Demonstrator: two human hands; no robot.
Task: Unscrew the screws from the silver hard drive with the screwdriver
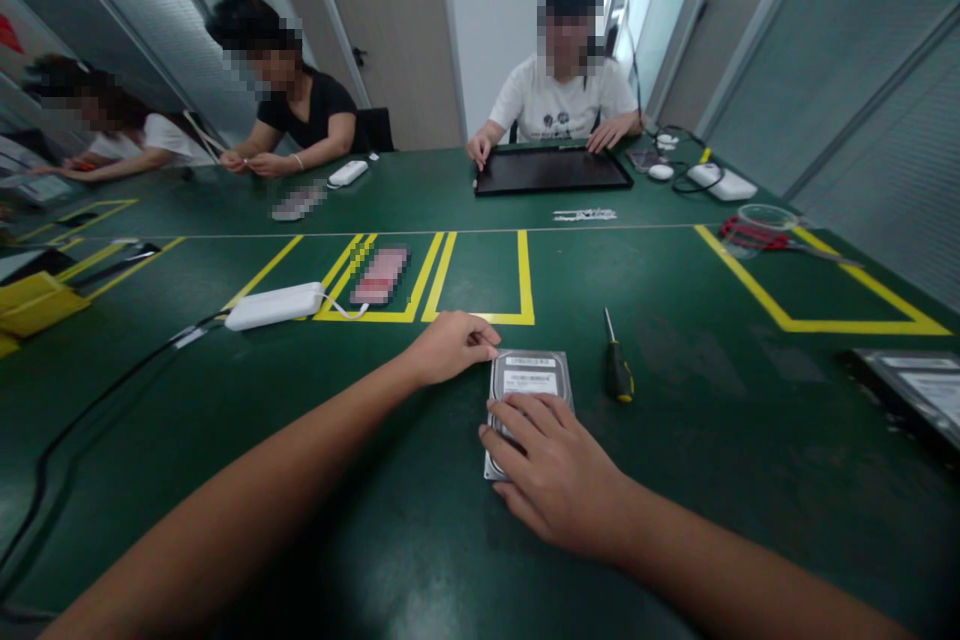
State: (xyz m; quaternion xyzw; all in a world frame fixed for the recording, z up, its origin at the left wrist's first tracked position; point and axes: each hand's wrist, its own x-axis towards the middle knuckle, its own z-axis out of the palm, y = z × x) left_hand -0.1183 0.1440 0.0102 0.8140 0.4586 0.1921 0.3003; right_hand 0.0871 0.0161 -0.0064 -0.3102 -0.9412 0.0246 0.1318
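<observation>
A silver hard drive [531,382] with a white label lies flat on the green table in front of me. My left hand [454,348] is at its far left corner, thumb and fingertips drawn together there. Whether something small is between those fingertips I cannot make out. My right hand [551,465] lies over the near half of the drive, fingers stretched out and spread across it, covering part of the label. A screwdriver [618,372] with a black and yellow handle lies just right of the drive, its shaft pointing away from me.
Another drive [911,390] sits at the right edge. A white power bank [276,306] is cabled to a phone [381,276] at left. Yellow tape [526,280] marks the table. Red-handled pliers [757,234] lie far right. Across, a person handles a black panel [553,170]; two others sit left.
</observation>
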